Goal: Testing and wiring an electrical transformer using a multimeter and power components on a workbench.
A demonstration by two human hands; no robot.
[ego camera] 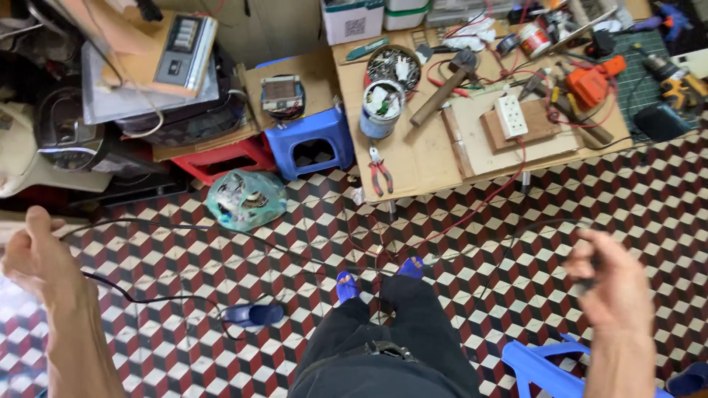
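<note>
A thin black cable (243, 237) stretches across the patterned floor between my two hands. My left hand (33, 254) is at the far left, fist closed around one end of the cable. My right hand (616, 280) is at the right, fingers curled around the other end of the cable, which arcs up from it toward the middle. My legs in black trousers (383, 346) and blue slippers (346, 286) are below the cable's middle.
A low wooden table (413, 158) holds red-handled pliers (380, 173), a hammer (442, 88), a white socket strip (510, 116), a tin of screws (392, 66) and a drill (594, 81). A blue stool (310, 144), a bagged item (245, 199), appliances at left, a loose blue slipper (254, 315).
</note>
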